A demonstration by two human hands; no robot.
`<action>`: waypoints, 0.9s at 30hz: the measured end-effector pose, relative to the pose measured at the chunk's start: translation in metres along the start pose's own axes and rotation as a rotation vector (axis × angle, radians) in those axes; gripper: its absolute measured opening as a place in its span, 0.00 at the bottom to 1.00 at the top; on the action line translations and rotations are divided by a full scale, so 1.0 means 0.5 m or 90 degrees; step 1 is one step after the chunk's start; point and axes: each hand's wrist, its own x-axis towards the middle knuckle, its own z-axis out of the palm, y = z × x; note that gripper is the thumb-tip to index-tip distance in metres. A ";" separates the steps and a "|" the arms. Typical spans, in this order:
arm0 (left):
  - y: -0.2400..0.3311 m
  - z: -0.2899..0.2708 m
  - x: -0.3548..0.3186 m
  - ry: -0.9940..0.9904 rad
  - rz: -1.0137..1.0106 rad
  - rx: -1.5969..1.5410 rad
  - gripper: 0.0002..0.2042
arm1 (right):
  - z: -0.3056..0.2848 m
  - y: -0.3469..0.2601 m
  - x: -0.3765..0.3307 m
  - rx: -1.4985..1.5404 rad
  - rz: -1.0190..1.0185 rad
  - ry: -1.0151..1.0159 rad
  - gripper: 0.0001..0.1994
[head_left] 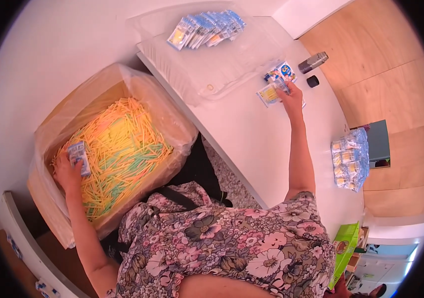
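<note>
In the left hand (68,171), a small packet (78,154) is pinched between thumb and fingers, low over the sticks (122,139) at the left side of the lined box (48,198). By the right hand (293,98), a flat, clear-fronted packet (267,94) is pinched by its right end above the table (237,134); how many packets are caught under those fingers cannot be told. Both are judged to be very light, with a soft, slippery film that will crinkle and bend, and whatever is sealed inside might be snapped by a hard squeeze. They are best taken by a striped end or along the side edges. The left hand's packet is pointed away from the body, its long axis tipped a little to the left at the far end; the right hand's is laid more crosswise, its striped end turned left and slightly nearer. Just beyond the right fingers, a blue-printed packet (286,71) is seen, with a bottle (313,63) and a black cap (313,81) beside it. Farther out, a leaning row of packets (207,30) is held in the clear tray (172,64), and a bundle (350,160) is set at the table's right side.
</note>
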 end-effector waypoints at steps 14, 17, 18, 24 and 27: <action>-0.012 0.035 0.012 0.090 -0.180 -0.369 0.17 | 0.034 0.026 -0.015 -0.372 -0.339 0.166 0.21; 0.000 0.013 0.007 0.106 -0.150 -0.430 0.11 | 0.106 -0.075 -0.146 -0.229 -0.331 0.115 0.16; 0.023 -0.019 0.005 0.109 -0.164 -0.382 0.09 | 0.142 -0.121 -0.186 -0.194 -0.373 0.058 0.14; -0.019 -0.001 0.012 0.171 -0.110 -0.594 0.08 | 0.468 -0.389 -0.273 -0.001 -0.512 -0.395 0.07; -0.003 -0.022 0.012 0.137 -0.104 -0.725 0.08 | 0.659 -0.374 -0.239 -0.143 -0.590 -0.504 0.06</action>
